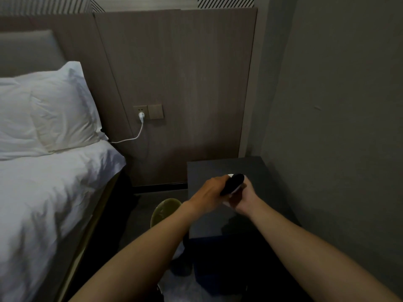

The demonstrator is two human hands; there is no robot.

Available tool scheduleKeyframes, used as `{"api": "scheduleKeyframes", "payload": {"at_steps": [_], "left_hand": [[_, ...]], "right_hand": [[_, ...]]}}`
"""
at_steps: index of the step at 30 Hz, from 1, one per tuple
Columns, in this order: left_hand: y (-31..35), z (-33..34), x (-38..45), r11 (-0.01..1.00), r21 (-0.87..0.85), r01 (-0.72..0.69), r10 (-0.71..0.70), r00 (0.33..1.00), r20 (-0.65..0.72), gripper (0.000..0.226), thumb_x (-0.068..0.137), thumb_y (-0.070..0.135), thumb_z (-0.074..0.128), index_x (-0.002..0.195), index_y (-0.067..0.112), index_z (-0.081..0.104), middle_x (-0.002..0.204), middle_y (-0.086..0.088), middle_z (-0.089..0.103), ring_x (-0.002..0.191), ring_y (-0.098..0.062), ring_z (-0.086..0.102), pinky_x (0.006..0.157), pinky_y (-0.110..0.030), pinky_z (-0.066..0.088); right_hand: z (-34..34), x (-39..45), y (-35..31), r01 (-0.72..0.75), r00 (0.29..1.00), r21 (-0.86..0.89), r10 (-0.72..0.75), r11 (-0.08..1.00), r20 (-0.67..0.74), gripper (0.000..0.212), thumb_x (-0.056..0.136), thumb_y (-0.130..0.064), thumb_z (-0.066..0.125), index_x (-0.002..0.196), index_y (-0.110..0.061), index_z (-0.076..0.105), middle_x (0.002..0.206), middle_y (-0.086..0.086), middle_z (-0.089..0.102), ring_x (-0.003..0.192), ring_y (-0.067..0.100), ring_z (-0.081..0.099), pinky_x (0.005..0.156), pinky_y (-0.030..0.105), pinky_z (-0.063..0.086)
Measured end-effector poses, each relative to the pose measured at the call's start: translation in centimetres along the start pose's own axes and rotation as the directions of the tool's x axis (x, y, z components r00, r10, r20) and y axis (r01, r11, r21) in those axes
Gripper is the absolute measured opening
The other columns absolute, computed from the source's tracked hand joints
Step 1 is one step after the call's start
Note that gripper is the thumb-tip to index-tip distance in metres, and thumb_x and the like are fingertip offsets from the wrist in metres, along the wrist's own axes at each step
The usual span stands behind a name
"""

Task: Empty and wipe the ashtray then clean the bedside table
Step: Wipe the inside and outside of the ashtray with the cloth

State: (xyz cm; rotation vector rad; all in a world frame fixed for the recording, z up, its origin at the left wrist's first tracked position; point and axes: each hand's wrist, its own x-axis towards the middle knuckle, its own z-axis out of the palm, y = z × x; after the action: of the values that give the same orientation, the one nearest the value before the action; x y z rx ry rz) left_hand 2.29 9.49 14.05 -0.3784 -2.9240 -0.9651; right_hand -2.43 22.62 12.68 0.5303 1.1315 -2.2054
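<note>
Ashtray (233, 184): black, round, tilted on edge, held in the air over the dark bedside counter (257, 168), not touching its top. Left hand (208, 192) grips it from the left, fingers wrapped round the rim. Right hand (244, 200) is pressed against its right side with fingers curled; a white cloth or tissue (231, 175) shows between palm and ashtray, so the fingers appear to hold it, though most of it is hidden. No brand, label or writing readable on the ashtray or anything else.

Counter stands in the corner against the grey wall (338, 105). On the floor just left of it, a green-lined bin (162, 212), partly covered by the left forearm. Wood panel behind carries a socket with a white plug (141, 116) and cable running toward the bed (54, 192). White pillow (56, 107) at the bed's head.
</note>
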Motion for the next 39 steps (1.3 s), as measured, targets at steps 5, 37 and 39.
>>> {"api": "scheduleKeyframes", "payload": {"at_steps": [5,37,39], "left_hand": [[-0.6,-1.3,-0.1,0.997,-0.077,-0.026,0.025,1.000,-0.016,0.025,0.095,0.021,0.066,0.118,0.023,0.055,0.108,0.008,0.063,0.091,-0.003,0.060,0.071,-0.015,0.045],[2.3,0.0,0.1,0.490,-0.838,0.240,-0.434,0.901,0.004,0.092,0.085,0.078,0.039,0.159,0.028,0.016,0.160,-0.006,0.032,0.143,-0.023,0.038,0.121,-0.049,0.029],[1.2,0.1,0.5,0.477,-0.843,0.248,-0.473,0.881,-0.009,0.104,0.073,0.090,0.036,0.157,0.030,0.023,0.157,-0.006,0.036,0.140,-0.024,0.042,0.117,-0.053,0.034]], "right_hand": [[-1.2,0.0,-0.4,-0.012,0.997,0.035,0.010,0.999,0.072,0.035,0.097,-0.035,0.054,0.119,-0.008,0.062,0.117,0.024,0.063,0.102,0.041,0.064,0.083,0.054,0.054],[2.3,1.2,0.7,0.425,0.881,-0.341,-0.470,0.839,-0.059,0.065,0.079,-0.017,0.083,0.135,-0.022,0.052,0.123,0.006,0.062,0.110,0.023,0.063,0.066,0.027,0.051],[2.0,1.6,0.4,0.437,0.877,-0.387,-0.480,0.812,-0.015,0.074,0.071,-0.020,0.089,0.135,-0.022,0.053,0.126,0.004,0.061,0.114,0.022,0.061,0.081,0.035,0.056]]}}
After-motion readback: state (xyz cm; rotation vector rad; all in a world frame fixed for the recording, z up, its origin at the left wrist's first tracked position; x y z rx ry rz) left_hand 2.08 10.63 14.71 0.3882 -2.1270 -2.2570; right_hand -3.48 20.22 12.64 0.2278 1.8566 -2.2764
